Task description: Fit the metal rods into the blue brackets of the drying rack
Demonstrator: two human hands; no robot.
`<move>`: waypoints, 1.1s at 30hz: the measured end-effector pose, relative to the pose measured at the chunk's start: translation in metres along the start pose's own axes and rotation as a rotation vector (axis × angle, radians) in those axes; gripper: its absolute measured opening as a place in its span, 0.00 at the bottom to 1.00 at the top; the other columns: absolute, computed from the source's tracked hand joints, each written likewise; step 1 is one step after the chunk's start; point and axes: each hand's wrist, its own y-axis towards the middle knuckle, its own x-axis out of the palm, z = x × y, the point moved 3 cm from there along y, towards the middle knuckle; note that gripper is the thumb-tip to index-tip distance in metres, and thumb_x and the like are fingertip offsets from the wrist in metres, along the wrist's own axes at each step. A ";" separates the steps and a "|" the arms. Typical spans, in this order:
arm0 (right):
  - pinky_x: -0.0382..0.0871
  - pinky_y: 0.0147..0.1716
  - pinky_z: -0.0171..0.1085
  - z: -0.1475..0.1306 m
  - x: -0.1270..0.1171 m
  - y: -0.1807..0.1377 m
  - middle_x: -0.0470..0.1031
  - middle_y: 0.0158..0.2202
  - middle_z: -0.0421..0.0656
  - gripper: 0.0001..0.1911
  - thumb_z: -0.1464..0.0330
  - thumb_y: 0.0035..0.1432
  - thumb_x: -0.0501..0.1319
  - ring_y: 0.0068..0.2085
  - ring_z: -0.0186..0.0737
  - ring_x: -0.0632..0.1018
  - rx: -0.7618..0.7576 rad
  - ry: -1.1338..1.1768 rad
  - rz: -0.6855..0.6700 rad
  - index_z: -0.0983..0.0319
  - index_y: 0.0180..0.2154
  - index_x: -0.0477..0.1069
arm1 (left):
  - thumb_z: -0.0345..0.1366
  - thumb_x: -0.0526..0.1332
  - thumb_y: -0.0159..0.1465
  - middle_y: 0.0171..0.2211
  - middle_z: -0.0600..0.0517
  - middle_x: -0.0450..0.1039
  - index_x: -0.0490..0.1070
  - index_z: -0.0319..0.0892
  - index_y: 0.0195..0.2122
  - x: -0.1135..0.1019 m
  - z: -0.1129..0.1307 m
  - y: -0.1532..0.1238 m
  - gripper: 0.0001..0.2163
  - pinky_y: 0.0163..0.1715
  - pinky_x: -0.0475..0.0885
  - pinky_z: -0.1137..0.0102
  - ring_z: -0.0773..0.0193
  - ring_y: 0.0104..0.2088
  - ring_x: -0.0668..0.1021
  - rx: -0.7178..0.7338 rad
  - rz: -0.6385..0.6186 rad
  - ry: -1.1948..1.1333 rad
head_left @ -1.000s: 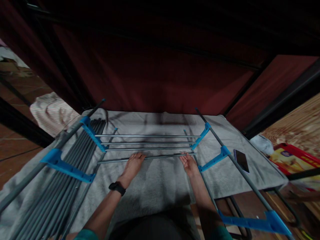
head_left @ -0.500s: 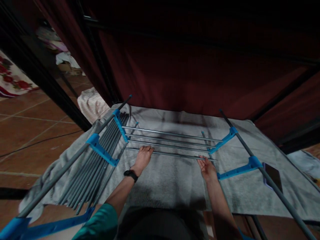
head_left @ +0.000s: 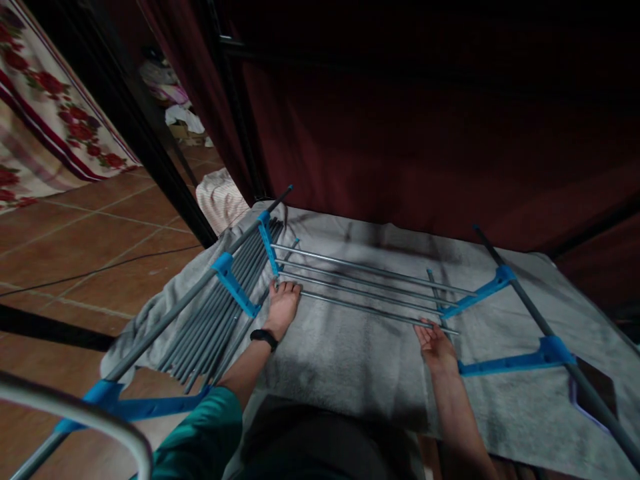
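Both my hands are on one loose grey metal rod (head_left: 360, 309), held level above the grey cloth. My left hand (head_left: 283, 309) grips its left end, thumb up and fingers over the top. Close to the right end, my right hand (head_left: 436, 345) pinches it palm up, with the tip sticking out beyond the fingers. Behind it, several similar rods (head_left: 350, 255) span between a left blue bracket (head_left: 267, 243) and a right blue bracket (head_left: 479, 293). Nearer me, another left blue bracket (head_left: 236, 287) and right blue bracket (head_left: 517, 360) have no rods across them.
Loose grey rods (head_left: 215, 313) lie piled at left on the grey cloth (head_left: 340, 373). Long side poles (head_left: 160, 333) run past both sides. A phone (head_left: 597, 393) lies right, beneath a pole. A white curved tube (head_left: 75, 408) crosses the lower left; dark red curtain (head_left: 400, 153) hangs behind.
My left hand has slid left along the rod to its end. My right hand keeps its hold near the other end. The view has turned left, bringing the white tube into sight.
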 end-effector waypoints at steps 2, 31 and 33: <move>0.84 0.52 0.39 0.001 -0.002 0.002 0.84 0.35 0.41 0.08 0.72 0.65 0.62 0.39 0.35 0.87 -0.016 -0.012 -0.010 0.57 0.32 0.76 | 0.23 0.47 0.71 0.55 0.36 0.78 0.77 0.40 0.55 0.001 -0.001 -0.002 0.21 0.70 0.55 0.39 0.44 0.60 0.75 -0.024 -0.005 0.008; 0.86 0.44 0.38 0.003 0.012 -0.020 0.86 0.33 0.41 0.06 0.73 0.63 0.67 0.37 0.37 0.87 -0.075 0.120 -0.075 0.57 0.33 0.76 | 0.28 0.58 0.63 0.58 0.34 0.70 0.76 0.39 0.44 -0.005 -0.024 -0.003 0.10 0.67 0.68 0.52 0.42 0.62 0.74 -0.293 0.339 -0.613; 0.86 0.41 0.36 0.001 0.018 -0.024 0.86 0.32 0.40 0.07 0.73 0.62 0.68 0.36 0.37 0.87 -0.071 0.142 -0.079 0.57 0.32 0.75 | 0.28 0.62 0.57 0.53 0.39 0.73 0.76 0.42 0.37 0.002 -0.032 0.003 0.07 0.68 0.66 0.51 0.43 0.62 0.73 -0.440 0.403 -0.896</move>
